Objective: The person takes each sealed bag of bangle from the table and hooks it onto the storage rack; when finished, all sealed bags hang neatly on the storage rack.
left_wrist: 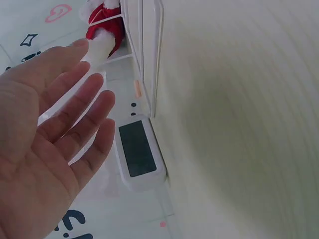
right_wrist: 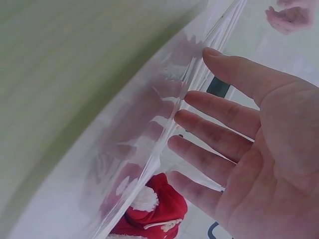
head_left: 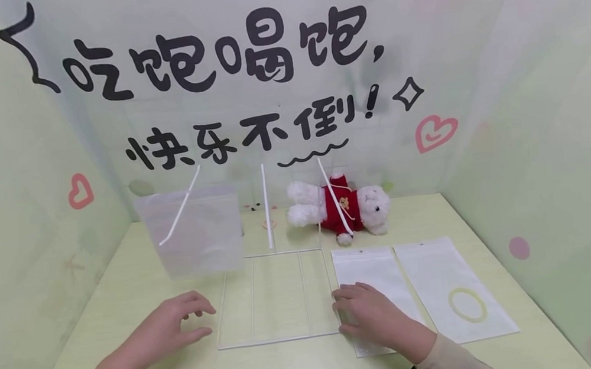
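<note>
A white wire rack (head_left: 281, 341) with three slanting prongs stands on the table between my hands. From its left prong hangs a clear zip bag (head_left: 201, 235). My left hand (head_left: 167, 327) hovers left of the rack's base with relaxed fingers and nothing in it. At the rack's right edge is my right hand (head_left: 369, 314), fingers loosely extended, overlapping the nearer of two flat zip bags (head_left: 370, 269). In the right wrist view its fingertips are right by the bag's edge, and its palm is bare. The other zip bag (head_left: 427, 273) lies farther right.
A plush bear (head_left: 374, 203) in a red top lies behind the rack. A yellow ring (head_left: 452, 306) shows on the rightmost bag. The left wrist view has a white device (left_wrist: 137, 149) with a dark screen near the rack. Printed walls enclose the table.
</note>
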Demonstrator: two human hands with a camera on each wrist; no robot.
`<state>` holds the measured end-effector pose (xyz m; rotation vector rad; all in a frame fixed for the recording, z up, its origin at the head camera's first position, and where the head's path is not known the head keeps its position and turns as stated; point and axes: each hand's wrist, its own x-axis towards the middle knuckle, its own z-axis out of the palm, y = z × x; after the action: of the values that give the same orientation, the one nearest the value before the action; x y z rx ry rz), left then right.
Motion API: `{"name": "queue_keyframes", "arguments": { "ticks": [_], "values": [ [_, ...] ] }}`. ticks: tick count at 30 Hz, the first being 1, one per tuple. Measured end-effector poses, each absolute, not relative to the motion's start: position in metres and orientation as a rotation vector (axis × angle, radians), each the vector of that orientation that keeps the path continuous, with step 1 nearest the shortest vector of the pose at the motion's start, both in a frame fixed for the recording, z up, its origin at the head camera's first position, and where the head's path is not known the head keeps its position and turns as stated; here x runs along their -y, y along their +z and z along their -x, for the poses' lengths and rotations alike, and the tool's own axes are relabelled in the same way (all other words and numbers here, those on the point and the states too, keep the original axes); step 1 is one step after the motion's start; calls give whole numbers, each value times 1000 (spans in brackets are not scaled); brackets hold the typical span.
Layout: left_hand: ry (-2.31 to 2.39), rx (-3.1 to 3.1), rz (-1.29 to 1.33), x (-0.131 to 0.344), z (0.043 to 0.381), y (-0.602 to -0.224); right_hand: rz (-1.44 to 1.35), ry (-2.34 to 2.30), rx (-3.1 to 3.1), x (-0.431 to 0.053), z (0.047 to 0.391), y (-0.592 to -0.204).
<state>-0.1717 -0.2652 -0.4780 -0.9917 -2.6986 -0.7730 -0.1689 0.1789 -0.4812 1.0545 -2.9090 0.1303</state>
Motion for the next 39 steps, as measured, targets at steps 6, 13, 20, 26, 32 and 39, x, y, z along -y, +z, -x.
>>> {"name": "queue_keyframes", "arguments": {
  "ticks": [6, 13, 20, 26, 32, 39],
  "values": [
    [-626, 2807, 1005, 258, 168, -485, -1057, 113, 2899, -177, 170, -482],
    [-511, 2851, 948, 255, 167, -500, -1059, 125, 2895, -177, 171, -482],
    [-449, 2816, 977, 251, 163, -505, -1056, 138, 2925, -177, 172, -483],
    [-426, 2815, 960, 249, 162, -505, -1095, 242, 2875, -185, 176, -480],
    [-423, 2850, 931, 246, 159, -504, -1007, 351, 2872, -201, 187, -475],
    [-397, 2872, 887, 243, 159, -502, -839, 483, 2928, -231, 210, -472]
  ]
}}
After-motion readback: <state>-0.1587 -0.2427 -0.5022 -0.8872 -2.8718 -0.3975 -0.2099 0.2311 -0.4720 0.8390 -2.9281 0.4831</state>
